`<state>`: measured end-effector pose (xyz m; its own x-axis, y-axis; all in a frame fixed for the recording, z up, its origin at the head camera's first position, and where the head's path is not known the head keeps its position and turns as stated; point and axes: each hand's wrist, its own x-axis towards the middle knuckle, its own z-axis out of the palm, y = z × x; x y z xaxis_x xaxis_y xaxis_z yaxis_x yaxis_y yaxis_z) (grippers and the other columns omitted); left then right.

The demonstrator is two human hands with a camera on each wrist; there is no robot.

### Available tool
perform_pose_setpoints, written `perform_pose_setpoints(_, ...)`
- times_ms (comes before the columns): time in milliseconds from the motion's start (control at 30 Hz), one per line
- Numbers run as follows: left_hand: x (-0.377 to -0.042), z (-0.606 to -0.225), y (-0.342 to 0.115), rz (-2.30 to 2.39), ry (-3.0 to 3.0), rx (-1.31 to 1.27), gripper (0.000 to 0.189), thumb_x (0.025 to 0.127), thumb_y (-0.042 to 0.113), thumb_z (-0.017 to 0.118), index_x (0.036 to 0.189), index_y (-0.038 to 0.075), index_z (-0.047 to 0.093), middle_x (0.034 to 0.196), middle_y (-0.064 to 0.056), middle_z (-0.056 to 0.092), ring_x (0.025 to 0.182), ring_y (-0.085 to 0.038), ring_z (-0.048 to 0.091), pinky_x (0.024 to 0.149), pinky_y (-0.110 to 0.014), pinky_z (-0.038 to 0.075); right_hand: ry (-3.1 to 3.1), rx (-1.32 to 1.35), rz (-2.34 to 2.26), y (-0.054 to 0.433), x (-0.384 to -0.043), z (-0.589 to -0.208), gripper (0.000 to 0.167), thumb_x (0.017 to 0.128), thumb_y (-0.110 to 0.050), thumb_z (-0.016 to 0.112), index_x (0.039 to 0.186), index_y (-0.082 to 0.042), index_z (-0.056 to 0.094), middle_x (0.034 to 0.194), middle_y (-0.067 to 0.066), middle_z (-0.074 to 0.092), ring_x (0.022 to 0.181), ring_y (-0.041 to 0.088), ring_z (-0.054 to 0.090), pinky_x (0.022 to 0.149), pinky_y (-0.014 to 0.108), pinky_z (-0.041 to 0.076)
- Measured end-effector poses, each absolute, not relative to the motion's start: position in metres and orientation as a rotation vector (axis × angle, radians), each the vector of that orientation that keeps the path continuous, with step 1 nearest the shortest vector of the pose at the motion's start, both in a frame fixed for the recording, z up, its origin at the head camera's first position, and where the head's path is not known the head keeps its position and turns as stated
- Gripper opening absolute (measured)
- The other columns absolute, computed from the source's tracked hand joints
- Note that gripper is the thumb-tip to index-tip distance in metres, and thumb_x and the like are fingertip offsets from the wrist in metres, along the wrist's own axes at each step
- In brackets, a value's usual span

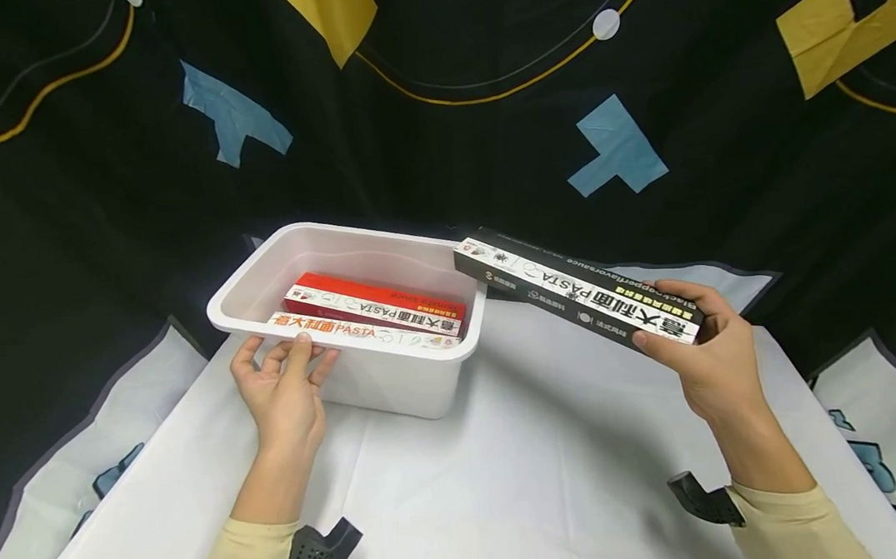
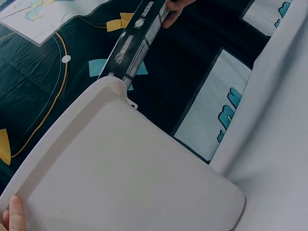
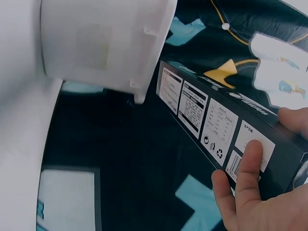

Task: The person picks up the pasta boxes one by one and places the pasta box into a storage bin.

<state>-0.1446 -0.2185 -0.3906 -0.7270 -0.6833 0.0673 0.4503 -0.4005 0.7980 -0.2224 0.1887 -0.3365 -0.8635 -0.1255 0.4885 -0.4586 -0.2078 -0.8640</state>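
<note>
A white plastic bin (image 1: 393,386) stands on the table with a red pasta box (image 1: 377,303) and another pasta box (image 1: 360,332), white on its visible side, lying inside. My left hand (image 1: 282,399) grips the bin's near rim; the left wrist view shows a finger (image 2: 17,214) on that rim. In my right hand (image 1: 718,364) is a black pasta box (image 1: 568,287), held by its right end above the table. Its far end is raised at the bin's right rim; whether they touch, I cannot tell. Printed panels and a barcode face the right wrist camera.
White cloth covers the table (image 1: 531,468). Behind it hangs a black cloth backdrop (image 1: 443,163) with blue and yellow shapes and curved lines. Each sleeve carries a black curved mount (image 1: 326,545) near the wrist.
</note>
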Motion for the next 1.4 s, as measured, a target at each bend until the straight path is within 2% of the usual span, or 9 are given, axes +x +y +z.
perform_pose_setpoints(300, -0.142, -0.39, -0.211, -2.148, -1.119, 0.338, 0.068, 0.092, 0.009, 0.068, 0.137, 0.021, 0.019, 0.125, -0.015, 0.046, 0.093, -0.02, 0.058, 0.087, -0.038, 0.057, -1.93, 0.806, 2.223, 0.151, -0.24, -0.326, 0.06, 0.072, 0.022, 0.072, 0.127, 0.006, 0.054, 0.13, 0.021, 0.047, 0.105, 0.027, 0.058, 0.08, 0.029, 0.061)
perform_pose_setpoints(533, -0.143, -0.388, -0.212, -2.158, -1.1, 0.355, 0.066, 0.092, 0.008, 0.066, 0.137, 0.02, 0.02, 0.126, -0.016, 0.044, 0.093, -0.02, 0.058, 0.087, -0.038, 0.058, -2.077, 0.912, 2.184, 0.102, -0.265, -0.32, 0.06, 0.072, 0.012, 0.077, 0.127, 0.001, 0.055, 0.132, 0.017, 0.049, 0.106, 0.032, 0.057, 0.082, 0.033, 0.061)
perform_pose_setpoints(700, -0.141, -0.391, -0.214, -2.165, -1.081, 0.39, 0.063, 0.094, 0.006, 0.064, 0.136, 0.02, 0.019, 0.123, -0.015, 0.044, 0.09, -0.02, 0.057, 0.086, -0.037, 0.058, -2.218, 0.926, 2.157, 0.063, -0.28, -0.329, 0.057, 0.075, 0.004, 0.078, 0.127, -0.003, 0.056, 0.126, 0.015, 0.053, 0.104, 0.033, 0.061, 0.085, 0.037, 0.059)
perform_pose_setpoints(967, -0.139, -0.395, -0.218, -2.147, -1.051, 0.381, 0.062, 0.093, 0.004, 0.064, 0.135, 0.018, 0.021, 0.118, -0.015, 0.046, 0.086, -0.019, 0.058, 0.083, -0.037, 0.059, -2.555, 0.823, 1.918, 0.005, -0.294, -0.332, 0.061, 0.071, -0.016, 0.087, 0.126, -0.015, 0.058, 0.115, 0.005, 0.059, 0.098, 0.026, 0.063, 0.082, 0.032, 0.06)
perform_pose_setpoints(1133, -0.14, -0.395, -0.219, -2.142, -1.074, 0.379, 0.062, 0.093, 0.006, 0.064, 0.136, 0.018, 0.02, 0.12, -0.016, 0.045, 0.087, -0.019, 0.059, 0.085, -0.036, 0.059, -2.687, 0.838, 1.765, -0.016, -0.302, -0.327, 0.069, 0.07, -0.024, 0.088, 0.131, -0.015, 0.057, 0.116, 0.004, 0.057, 0.099, 0.025, 0.059, 0.08, 0.032, 0.06)
perform_pose_setpoints(1400, -0.142, -0.395, -0.219, -2.143, -1.076, 0.345, 0.062, 0.093, 0.004, 0.064, 0.135, 0.017, 0.02, 0.119, -0.015, 0.045, 0.086, -0.018, 0.059, 0.084, -0.035, 0.059, -2.853, 0.901, 1.414, -0.03, -0.308, -0.326, 0.075, 0.069, -0.024, 0.089, 0.134, -0.012, 0.054, 0.114, 0.003, 0.059, 0.099, 0.022, 0.058, 0.082, 0.031, 0.057)
